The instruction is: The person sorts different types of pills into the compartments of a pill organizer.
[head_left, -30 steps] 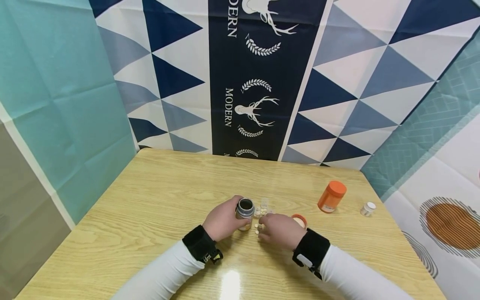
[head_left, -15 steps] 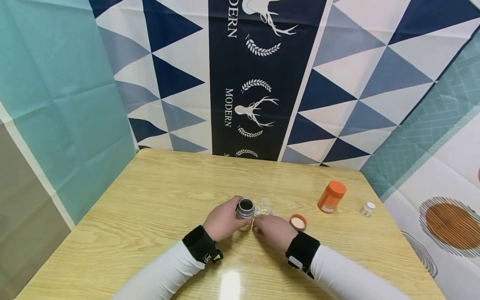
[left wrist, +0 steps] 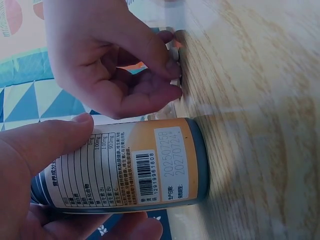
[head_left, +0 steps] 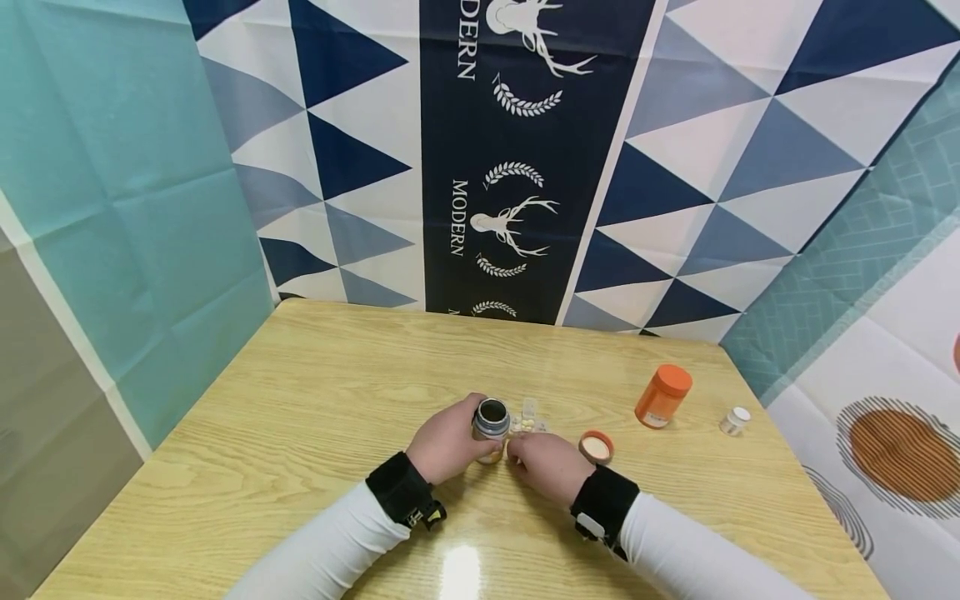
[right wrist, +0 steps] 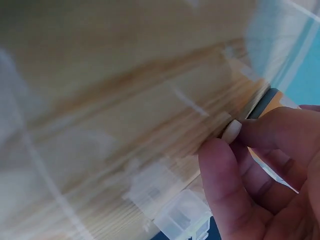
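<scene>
Where the table ends at twelve o'clock, we see a backdrop (head_left: 491,142) of blue, grey and white triangles, with a dark panel bearing deer heads and the word MODERN. The pale wooden table (head_left: 337,358) spreads below it, and we take the open bottle (head_left: 492,428) standing upright there as the middle of our dial. White sleeves (head_left: 330,542) come in from eight and four o'clock, each ending in a black wristband (head_left: 401,490).

At nine o'clock the left hand (head_left: 447,437) has its thumb and fingers wrapped round the bottle. At four o'clock, near the bottle, the right hand (head_left: 551,467) has thumb and finger brought together in a pinch. Near three o'clock, well apart from both hands, we find a capped orange jar (head_left: 663,397).

On the bottle's side, we see a label with a barcode and printed dates. Just short of three, beside the bottle, sits a clear pillbox (head_left: 529,408) with pale pieces in it. An orange lid (head_left: 596,447) lies beyond the right hand at three, pale inside facing up; farther out is a little white-capped bottle (head_left: 736,421). As far as the blurred right-wrist view lets us judge, the right hand's pinch holds one whitish tablet (right wrist: 231,132).
</scene>
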A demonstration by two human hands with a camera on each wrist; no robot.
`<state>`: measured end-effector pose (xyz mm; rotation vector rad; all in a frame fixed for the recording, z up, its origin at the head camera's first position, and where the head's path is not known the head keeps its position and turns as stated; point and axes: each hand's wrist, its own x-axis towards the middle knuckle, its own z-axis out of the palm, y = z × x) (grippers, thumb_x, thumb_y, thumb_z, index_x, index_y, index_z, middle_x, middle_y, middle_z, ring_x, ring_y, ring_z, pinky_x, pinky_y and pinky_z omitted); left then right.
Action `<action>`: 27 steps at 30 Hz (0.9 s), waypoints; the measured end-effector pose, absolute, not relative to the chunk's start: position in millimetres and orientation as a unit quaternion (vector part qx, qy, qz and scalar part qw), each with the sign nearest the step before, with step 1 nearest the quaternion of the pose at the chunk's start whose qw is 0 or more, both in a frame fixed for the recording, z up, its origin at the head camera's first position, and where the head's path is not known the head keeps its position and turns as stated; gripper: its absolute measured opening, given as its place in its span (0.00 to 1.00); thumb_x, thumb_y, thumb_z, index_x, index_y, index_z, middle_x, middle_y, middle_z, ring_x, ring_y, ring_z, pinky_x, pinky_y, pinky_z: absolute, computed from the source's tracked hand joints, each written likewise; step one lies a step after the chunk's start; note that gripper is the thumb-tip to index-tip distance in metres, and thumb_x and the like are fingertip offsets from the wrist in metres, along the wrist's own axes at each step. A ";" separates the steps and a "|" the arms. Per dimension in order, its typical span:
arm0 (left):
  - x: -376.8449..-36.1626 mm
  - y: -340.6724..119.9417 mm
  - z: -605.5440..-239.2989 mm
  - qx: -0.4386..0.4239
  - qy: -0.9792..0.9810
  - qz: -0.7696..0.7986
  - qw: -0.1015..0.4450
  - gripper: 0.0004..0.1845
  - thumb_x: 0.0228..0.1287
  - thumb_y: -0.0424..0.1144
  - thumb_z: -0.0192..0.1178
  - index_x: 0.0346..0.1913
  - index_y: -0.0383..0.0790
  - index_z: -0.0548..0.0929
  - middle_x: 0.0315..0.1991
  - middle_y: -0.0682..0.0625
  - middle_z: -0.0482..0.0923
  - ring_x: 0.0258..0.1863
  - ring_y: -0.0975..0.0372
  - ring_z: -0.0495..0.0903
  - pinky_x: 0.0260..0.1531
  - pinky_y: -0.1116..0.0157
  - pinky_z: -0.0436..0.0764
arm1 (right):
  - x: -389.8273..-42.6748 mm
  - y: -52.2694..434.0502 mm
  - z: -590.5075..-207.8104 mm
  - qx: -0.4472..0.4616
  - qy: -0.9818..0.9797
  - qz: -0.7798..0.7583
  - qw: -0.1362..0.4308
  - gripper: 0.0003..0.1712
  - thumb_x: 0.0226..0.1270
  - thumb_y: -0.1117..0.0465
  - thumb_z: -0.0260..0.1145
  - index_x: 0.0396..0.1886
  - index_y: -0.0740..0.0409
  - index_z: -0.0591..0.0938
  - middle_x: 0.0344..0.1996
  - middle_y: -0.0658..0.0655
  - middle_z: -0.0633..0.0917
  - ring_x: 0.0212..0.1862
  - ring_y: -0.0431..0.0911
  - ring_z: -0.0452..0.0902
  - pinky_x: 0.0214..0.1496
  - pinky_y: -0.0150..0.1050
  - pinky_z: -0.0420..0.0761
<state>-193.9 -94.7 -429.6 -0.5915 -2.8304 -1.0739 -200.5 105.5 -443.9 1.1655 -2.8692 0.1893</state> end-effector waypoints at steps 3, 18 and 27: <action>-194.1 -94.8 -429.7 -0.191 -0.918 -0.346 0.030 0.31 0.59 0.48 0.72 0.61 0.39 0.74 0.48 0.49 0.83 0.47 0.59 0.83 0.44 0.61 0.80 | -201.1 107.3 -444.4 0.373 -0.925 0.072 0.012 0.10 0.61 0.68 0.68 0.25 0.51 0.78 0.21 0.44 0.74 0.24 0.38 0.66 0.29 0.34 0.70; -194.6 -94.1 -429.2 -0.195 -0.918 -0.345 0.026 0.31 0.59 0.48 0.72 0.61 0.40 0.74 0.49 0.49 0.83 0.47 0.59 0.83 0.44 0.61 0.80 | -201.7 114.4 -439.4 0.341 -0.938 0.058 0.014 0.04 0.62 0.62 0.71 0.32 0.53 0.82 0.27 0.47 0.77 0.27 0.40 0.73 0.29 0.35 0.74; -193.8 -94.6 -431.1 -0.194 -0.915 -0.353 0.022 0.31 0.60 0.48 0.72 0.62 0.40 0.74 0.49 0.49 0.83 0.48 0.59 0.83 0.45 0.60 0.80 | -201.7 113.1 -437.8 0.373 -0.926 0.049 0.030 0.12 0.63 0.66 0.70 0.24 0.53 0.76 0.21 0.45 0.71 0.24 0.38 0.63 0.28 0.33 0.67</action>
